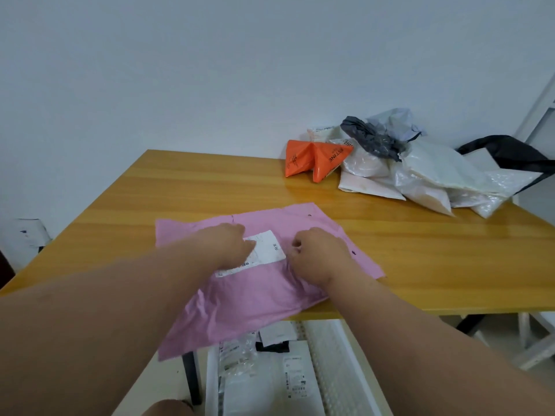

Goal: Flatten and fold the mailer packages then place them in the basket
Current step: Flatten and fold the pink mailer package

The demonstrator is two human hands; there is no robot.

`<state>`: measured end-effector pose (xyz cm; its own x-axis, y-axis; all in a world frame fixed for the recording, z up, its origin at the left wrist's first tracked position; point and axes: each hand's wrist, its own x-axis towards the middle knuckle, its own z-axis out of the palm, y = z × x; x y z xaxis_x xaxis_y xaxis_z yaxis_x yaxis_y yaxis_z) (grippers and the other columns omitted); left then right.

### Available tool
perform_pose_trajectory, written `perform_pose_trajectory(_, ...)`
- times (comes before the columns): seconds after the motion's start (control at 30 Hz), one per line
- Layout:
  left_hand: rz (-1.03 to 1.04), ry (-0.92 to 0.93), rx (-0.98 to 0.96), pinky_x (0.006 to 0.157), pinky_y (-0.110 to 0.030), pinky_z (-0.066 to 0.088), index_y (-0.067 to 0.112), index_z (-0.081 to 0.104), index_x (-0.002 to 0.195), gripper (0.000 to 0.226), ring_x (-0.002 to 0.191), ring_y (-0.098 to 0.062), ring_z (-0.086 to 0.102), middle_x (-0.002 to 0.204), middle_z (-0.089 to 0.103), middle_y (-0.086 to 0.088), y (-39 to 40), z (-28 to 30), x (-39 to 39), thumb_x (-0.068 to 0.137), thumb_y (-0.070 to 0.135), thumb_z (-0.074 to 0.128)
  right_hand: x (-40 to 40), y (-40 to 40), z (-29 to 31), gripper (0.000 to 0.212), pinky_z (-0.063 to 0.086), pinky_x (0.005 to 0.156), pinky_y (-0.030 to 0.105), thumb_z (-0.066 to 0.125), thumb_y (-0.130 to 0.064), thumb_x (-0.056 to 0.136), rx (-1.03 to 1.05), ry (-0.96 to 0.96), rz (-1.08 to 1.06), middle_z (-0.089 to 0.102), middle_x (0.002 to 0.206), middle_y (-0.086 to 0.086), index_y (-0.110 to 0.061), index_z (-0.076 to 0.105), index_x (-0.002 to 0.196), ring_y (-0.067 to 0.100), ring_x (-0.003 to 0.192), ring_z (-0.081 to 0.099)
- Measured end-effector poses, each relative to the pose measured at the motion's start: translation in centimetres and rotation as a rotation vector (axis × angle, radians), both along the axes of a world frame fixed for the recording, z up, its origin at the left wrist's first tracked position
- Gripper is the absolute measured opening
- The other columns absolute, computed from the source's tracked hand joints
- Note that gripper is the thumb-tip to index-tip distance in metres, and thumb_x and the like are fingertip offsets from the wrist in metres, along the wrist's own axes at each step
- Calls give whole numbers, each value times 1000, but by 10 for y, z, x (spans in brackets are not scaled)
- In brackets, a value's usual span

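One pink mailer (249,283), one white label (264,250), two hands: left hand (229,243) flat, released; right hand (318,253), grip unclear.

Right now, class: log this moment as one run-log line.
stage: flattening | item: pink mailer on table | left hand: pressing label | right hand: on mailer | basket: holds mailers

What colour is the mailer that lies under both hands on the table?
Pink, with a white label on it. The mailer shows best in the head view.
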<state>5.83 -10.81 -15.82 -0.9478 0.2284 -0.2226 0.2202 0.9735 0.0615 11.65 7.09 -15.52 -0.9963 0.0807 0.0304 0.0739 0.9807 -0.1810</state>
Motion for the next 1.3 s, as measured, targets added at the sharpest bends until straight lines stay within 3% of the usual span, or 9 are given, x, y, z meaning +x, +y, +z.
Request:
perform_pose_trajectory(0.07,13,7,18,114,-47,26,24,18,154,74,145,-31,21,163,13,-4,3,-5,9,95,67,27,3,6,-6,37,37,103,41,46,-36,92,68,63,0,49,132,3,-23,55,125,28,125,42)
perform_pose_trajectory(0.17,14,131,10,112,-53,19,30,10,155,77,146,-31,12,164,4,0,9,-14,22,92,73,22,4,16,-15,57,17,117,46,35,-55,96,96,-10,30,23,158,1,-32,33,148,26,145,17)
perform_pose_trajectory(0.33,38,82,70,115,-55,11,37,2,155,86,149,-29,2,164,-4,5,14,-34,26,83,83,17,-2,33,-30,73,-3,121,47,16,-75,91,66,-230,52,-13,164,-6,-43,-1,154,20,150,-12)
perform_pose_trajectory(0.7,-85,142,42,119,-50,4,41,-6,153,95,151,-23,-6,164,-11,6,4,-43,10,75,90,12,-1,36,-37,80,-7,121,46,19,-80,87,60,-229,40,-16,163,-5,-43,-6,154,19,150,-14)
perform_pose_trajectory(0.8,-104,108,5,119,-51,4,40,-8,153,98,151,-24,-8,164,-13,6,3,-39,11,73,92,16,-4,34,-21,81,7,120,47,28,-81,84,89,-228,19,8,164,-1,-42,15,153,25,150,7)
perform_pose_trajectory(0.93,-97,101,50,116,-53,13,39,14,153,85,149,-25,5,164,1,7,6,-28,6,82,84,25,-15,21,-3,60,29,105,45,37,-64,89,179,115,-30,50,134,6,-23,53,130,29,127,40)
perform_pose_trajectory(1.03,-56,205,127,116,-50,17,34,26,150,65,147,-24,10,162,9,3,10,-25,-2,94,67,30,-23,8,-10,54,28,109,43,37,-56,95,104,148,78,40,146,5,-24,46,138,28,135,32)
perform_pose_trajectory(1.17,-18,130,87,120,-52,2,36,0,155,71,150,-24,-11,164,-11,5,2,-29,-16,95,67,22,-36,6,-19,67,5,120,52,26,-67,95,50,-100,121,-5,165,-5,-40,10,155,25,151,-5)
perform_pose_trajectory(1.3,-7,92,79,119,-53,-2,40,-8,154,78,150,-25,-12,163,-14,6,-4,-40,-20,88,77,15,-43,9,-31,75,-2,119,57,20,-76,90,102,-163,123,-14,163,-9,-44,-2,154,22,150,-14)
